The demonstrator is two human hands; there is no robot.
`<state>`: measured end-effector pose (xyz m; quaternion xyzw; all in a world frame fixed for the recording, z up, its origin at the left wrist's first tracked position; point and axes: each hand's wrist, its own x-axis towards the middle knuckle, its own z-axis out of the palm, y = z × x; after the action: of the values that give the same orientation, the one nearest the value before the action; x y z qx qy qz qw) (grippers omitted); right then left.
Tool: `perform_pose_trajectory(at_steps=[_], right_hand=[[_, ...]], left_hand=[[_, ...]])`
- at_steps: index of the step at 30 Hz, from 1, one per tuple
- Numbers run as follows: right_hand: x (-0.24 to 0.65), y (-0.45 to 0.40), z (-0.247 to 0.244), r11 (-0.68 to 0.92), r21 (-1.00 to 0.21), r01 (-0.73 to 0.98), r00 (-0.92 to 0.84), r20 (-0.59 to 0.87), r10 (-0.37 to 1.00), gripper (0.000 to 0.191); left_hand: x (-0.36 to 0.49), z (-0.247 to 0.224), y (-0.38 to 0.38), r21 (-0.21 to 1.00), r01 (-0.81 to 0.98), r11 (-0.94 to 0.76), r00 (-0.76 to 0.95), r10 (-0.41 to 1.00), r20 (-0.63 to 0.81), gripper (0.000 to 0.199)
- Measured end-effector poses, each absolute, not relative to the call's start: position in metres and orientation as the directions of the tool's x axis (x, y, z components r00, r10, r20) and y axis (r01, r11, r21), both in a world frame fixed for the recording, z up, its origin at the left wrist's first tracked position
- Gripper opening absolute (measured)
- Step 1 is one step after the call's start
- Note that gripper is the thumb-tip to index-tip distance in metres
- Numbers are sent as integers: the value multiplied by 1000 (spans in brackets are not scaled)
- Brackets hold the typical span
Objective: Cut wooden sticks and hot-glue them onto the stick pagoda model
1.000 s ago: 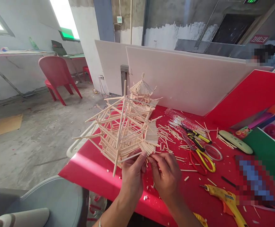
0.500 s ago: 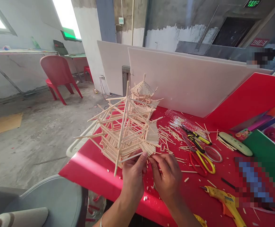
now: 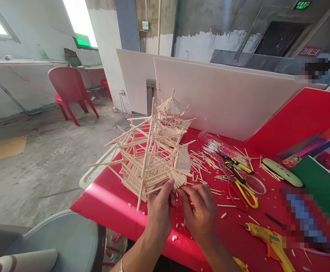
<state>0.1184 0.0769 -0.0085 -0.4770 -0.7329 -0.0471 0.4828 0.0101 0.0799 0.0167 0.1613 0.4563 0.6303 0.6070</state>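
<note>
A pavilion model of thin wooden sticks (image 3: pixel 149 156) stands on the red tabletop, its front roof an open frame of beams. My left hand (image 3: pixel 159 207) is closed at the model's near right corner, thumb on top at the edge of the slatted eave (image 3: pixel 178 177) and fingers curled below. Close beside it, my right hand (image 3: pixel 201 207) is pinched, thumb against forefinger, at the same eave edge. Whatever lies between the right fingertips is hidden or too small to make out. Behind rises a second roofed part (image 3: pixel 171 106) with a pointed top.
Right of the model lie loose cut sticks (image 3: pixel 200 160), yellow-and-black pliers (image 3: pixel 233 166), red-and-yellow handled cutters (image 3: pixel 242 192), a tape roll (image 3: pixel 255 184) and a yellow glue gun (image 3: pixel 269 240). White boards (image 3: pixel 210 98) stand behind. A grey round bin (image 3: pixel 65 238) is at the lower left.
My left thumb and hand have shifted very slightly at the eave edge. The right hand and the model look almost unmoved.
</note>
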Motion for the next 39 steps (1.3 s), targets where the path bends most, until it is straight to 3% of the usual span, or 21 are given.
perform_pose_trajectory(at_steps=[7, 39], right_hand=[[118, 76, -7, 560, -399, 726, -83, 757, 648, 10], [120, 79, -4, 543, -363, 757, -83, 771, 631, 6]], left_hand=[[14, 21, 87, 758, -617, 212, -249, 861, -443, 36], [14, 24, 89, 761, -616, 203, -271, 853, -447, 36]])
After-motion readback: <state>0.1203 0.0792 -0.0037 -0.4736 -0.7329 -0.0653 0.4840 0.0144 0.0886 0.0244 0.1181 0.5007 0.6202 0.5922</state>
